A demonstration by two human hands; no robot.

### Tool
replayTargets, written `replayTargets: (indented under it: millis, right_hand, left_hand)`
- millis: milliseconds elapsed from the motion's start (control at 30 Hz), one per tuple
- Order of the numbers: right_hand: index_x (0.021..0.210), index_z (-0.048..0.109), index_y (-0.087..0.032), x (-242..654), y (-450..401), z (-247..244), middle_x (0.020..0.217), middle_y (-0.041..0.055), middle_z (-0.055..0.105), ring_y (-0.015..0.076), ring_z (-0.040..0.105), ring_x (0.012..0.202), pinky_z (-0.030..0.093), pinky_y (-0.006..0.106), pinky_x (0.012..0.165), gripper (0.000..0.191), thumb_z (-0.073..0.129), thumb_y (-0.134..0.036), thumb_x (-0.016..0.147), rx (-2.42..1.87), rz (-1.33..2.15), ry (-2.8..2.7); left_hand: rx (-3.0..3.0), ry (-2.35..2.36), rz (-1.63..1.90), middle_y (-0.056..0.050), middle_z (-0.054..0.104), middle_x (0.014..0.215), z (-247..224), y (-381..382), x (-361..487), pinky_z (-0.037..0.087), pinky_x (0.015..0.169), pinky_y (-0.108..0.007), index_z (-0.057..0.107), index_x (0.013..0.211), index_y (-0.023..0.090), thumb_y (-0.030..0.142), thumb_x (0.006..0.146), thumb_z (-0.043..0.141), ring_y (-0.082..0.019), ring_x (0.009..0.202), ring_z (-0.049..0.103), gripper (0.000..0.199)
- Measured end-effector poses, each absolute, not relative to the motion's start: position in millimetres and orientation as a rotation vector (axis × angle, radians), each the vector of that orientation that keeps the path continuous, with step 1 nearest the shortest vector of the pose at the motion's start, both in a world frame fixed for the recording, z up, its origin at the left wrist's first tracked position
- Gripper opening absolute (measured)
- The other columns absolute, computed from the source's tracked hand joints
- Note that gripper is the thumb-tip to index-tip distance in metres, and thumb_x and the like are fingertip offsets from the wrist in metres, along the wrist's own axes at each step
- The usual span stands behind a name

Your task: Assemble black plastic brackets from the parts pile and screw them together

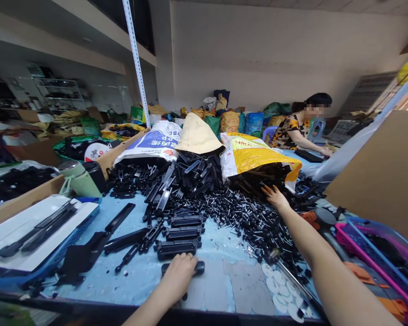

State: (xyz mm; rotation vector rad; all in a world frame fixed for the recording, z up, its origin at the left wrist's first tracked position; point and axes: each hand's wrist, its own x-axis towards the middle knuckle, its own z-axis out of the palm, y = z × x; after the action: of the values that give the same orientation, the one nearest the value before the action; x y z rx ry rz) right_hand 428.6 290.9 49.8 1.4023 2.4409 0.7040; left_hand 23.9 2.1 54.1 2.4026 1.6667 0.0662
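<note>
My left hand [181, 277] is closed around a black plastic part [199, 268] at the table's front edge, just below a row of similar long black parts [177, 247]. My right hand [275, 198] reaches out with its fingers apart at the mouth of a yellow and white sack [251, 156] full of black pieces; nothing shows in its grip. Between the hands spreads a heap of small black pieces with metal pins [245, 217]. Larger black parts [197, 174] spill from the beige sack [199, 133] in the middle.
A blue tray with white board [88, 215] and green bottle [80, 181] stand left. On the right are a metal-shafted tool [297, 280], a pink basket [367, 267] and cardboard [377, 176]. Another person [295, 129] sits at the back right.
</note>
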Motion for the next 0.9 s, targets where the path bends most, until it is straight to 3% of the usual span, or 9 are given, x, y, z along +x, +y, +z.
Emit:
replayTargets:
  millis: [200, 333, 433, 533, 600, 667, 767, 900]
  right_hand:
    - [0.070, 0.065, -0.022, 421.1, 290.1, 64.4, 0.124, 0.0028, 0.051, 0.0202, 0.040, 0.118, 0.021, 0.045, 0.101, 0.025, 0.046, -0.007, 0.070, 1.226, 0.674, 2.493]
    - [0.081, 0.063, -0.021, 406.7, 279.5, 92.9, 0.099, 0.0056, 0.063, 0.0198, 0.048, 0.108, 0.014, 0.048, 0.102, 0.026, 0.043, -0.006, 0.076, 1.175, 0.692, 2.515]
    - [0.087, 0.060, -0.019, 376.6, 244.1, 121.2, 0.087, 0.0065, 0.062, 0.0204, 0.048, 0.104, 0.007, 0.050, 0.102, 0.023, 0.040, -0.009, 0.082, 1.161, 0.807, 2.603]
    - [0.093, 0.056, -0.018, 329.5, 180.1, 135.7, 0.089, 0.0068, 0.058, 0.0208, 0.048, 0.102, 0.013, 0.047, 0.101, 0.016, 0.042, -0.019, 0.086, 1.019, 0.738, 2.837]
    - [0.097, 0.053, -0.021, 296.9, 129.9, 128.1, 0.081, 0.0028, 0.057, 0.0165, 0.053, 0.083, 0.025, 0.042, 0.095, 0.017, 0.039, -0.025, 0.089, 0.832, 0.432, 2.938]
    - [0.102, 0.050, -0.023, 270.6, 84.2, 107.7, 0.081, 0.0015, 0.056, 0.0138, 0.053, 0.068, 0.038, 0.033, 0.078, 0.022, 0.037, -0.034, 0.090, 0.695, 0.146, 2.953]
    - [0.095, 0.051, -0.021, 248.9, 39.6, 71.3, 0.086, 0.0034, 0.056, 0.0153, 0.054, 0.072, 0.038, 0.026, 0.061, 0.031, 0.036, -0.047, 0.087, 0.647, -0.074, 2.929]
    - [0.092, 0.050, -0.021, 244.1, 22.0, 49.1, 0.081, 0.0023, 0.056, 0.0146, 0.055, 0.069, 0.032, 0.023, 0.054, 0.036, 0.029, -0.050, 0.088, 0.878, -0.199, 2.879]
  left_hand:
    - [2.303, 1.659, 0.188, -0.004, 0.054, 0.103, 47.6, 8.4, 9.9, 0.036, 0.082, -0.035, 0.051, 0.101, 0.021, 0.012, 0.081, 0.041, -0.021, 0.097, 0.049, 0.024]
    - [2.305, 1.663, 0.229, -0.003, 0.054, 0.103, 42.6, 15.1, 6.5, 0.036, 0.081, -0.033, 0.050, 0.104, 0.022, 0.014, 0.083, 0.039, -0.020, 0.097, 0.048, 0.025]
    - [2.343, 1.687, 0.217, -0.004, 0.056, 0.098, 45.4, 17.7, 7.9, 0.037, 0.080, -0.034, 0.050, 0.105, 0.021, 0.014, 0.084, 0.038, -0.021, 0.095, 0.049, 0.025]
    - [2.376, 1.706, 0.170, -0.006, 0.057, 0.092, 50.7, 12.9, 14.5, 0.038, 0.076, -0.034, 0.052, 0.102, 0.018, 0.012, 0.084, 0.036, -0.021, 0.089, 0.051, 0.025]
    - [2.373, 1.706, 0.156, -0.007, 0.056, 0.092, 51.6, 6.5, 20.8, 0.039, 0.076, -0.034, 0.053, 0.099, 0.017, 0.012, 0.083, 0.036, -0.022, 0.089, 0.051, 0.023]
    - [2.367, 1.649, 0.185, -0.008, 0.055, 0.097, 49.4, 0.1, 26.5, 0.039, 0.079, -0.034, 0.052, 0.101, 0.018, 0.016, 0.083, 0.040, -0.022, 0.093, 0.049, 0.022]
    - [2.368, 1.520, 0.243, -0.008, 0.051, 0.110, 44.8, -5.6, 31.2, 0.033, 0.090, -0.036, 0.044, 0.116, 0.021, 0.021, 0.084, 0.040, -0.022, 0.107, 0.043, 0.032]
    - [2.352, 1.463, 0.255, -0.007, 0.051, 0.110, 47.1, -5.0, 33.6, 0.032, 0.091, -0.038, 0.043, 0.116, 0.021, 0.034, 0.083, 0.041, -0.023, 0.107, 0.043, 0.035]
